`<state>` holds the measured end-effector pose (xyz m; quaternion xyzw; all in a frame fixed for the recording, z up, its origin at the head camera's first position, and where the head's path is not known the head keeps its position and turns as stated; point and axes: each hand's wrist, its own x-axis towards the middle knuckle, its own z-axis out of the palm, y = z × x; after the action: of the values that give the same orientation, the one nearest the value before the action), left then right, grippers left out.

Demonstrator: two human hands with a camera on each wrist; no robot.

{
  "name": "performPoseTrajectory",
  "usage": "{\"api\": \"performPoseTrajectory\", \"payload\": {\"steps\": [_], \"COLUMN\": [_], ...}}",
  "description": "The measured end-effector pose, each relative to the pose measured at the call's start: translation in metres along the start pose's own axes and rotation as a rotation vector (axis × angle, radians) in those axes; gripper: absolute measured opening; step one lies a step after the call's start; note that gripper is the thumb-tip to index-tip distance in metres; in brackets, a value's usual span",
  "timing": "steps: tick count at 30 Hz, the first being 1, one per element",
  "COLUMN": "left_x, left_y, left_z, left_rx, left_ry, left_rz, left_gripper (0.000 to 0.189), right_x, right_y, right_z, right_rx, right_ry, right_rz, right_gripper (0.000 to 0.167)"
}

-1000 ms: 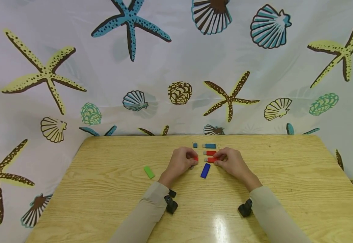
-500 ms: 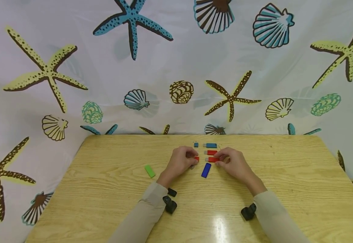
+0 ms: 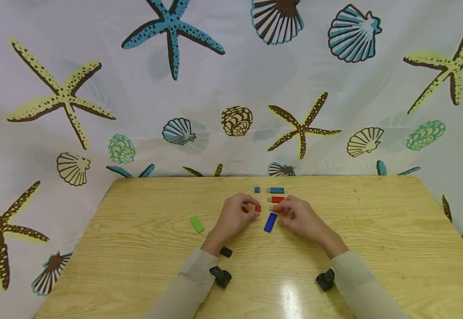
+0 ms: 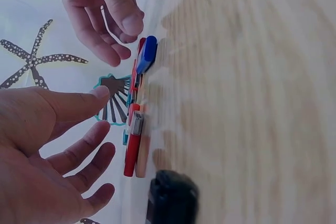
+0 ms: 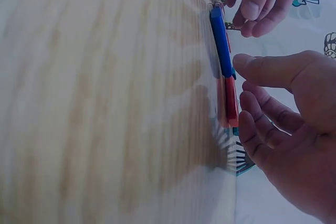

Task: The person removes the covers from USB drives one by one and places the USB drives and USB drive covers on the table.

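Observation:
My left hand [image 3: 233, 217] arches over a red flash-drive piece [image 3: 257, 208], thumb and fingers apart. A darker red part [image 3: 245, 209] shows between them. In the left wrist view, a red USB stick [image 4: 132, 153] with a metal plug lies beside the loosely spread fingers. My right hand [image 3: 301, 219] has its fingertips at the right end of the nearer red USB stick [image 3: 277, 207], whose plug points left. The right thumb is held away from the fingers in the right wrist view. Just in front lies a dark blue stick [image 3: 270, 222], slanted.
Behind the hands are another red USB stick [image 3: 276, 200], a teal USB stick [image 3: 275, 190] and a small teal cap [image 3: 257, 189]. A green stick [image 3: 197, 224] lies left, a black one [image 3: 225, 251] by the left wrist. Patterned cloth [image 3: 235, 150] borders the wooden table [image 3: 359, 221].
My right hand has shifted slightly left, its thumb drawn away from the red stick. The left fingers have spread, so more red shows between them. The loose sticks stay in place.

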<state>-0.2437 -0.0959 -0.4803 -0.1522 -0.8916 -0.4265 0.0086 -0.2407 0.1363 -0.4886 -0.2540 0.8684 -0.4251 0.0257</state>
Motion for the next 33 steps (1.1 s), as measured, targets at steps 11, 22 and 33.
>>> {"api": "performPoseTrajectory", "payload": {"steps": [11,22,33], "left_x": [-0.017,-0.029,-0.032], "left_y": [0.008,0.016,0.017], "left_z": [0.005,0.015,0.024], "left_rx": [-0.016,-0.004,0.030], "left_ry": [0.031,0.041,-0.013], "left_rz": [0.020,-0.036,-0.130], "left_gripper": [0.018,0.018,0.022], "right_x": [0.004,0.004,0.002], "right_y": [-0.002,-0.004,-0.002], "right_z": [0.007,0.010,0.010], "right_rx": [-0.036,-0.080,-0.101], "right_ry": [-0.037,-0.061,-0.077], "right_rz": [-0.048,-0.072,-0.056], "right_gripper": [0.026,0.025,0.020]}}
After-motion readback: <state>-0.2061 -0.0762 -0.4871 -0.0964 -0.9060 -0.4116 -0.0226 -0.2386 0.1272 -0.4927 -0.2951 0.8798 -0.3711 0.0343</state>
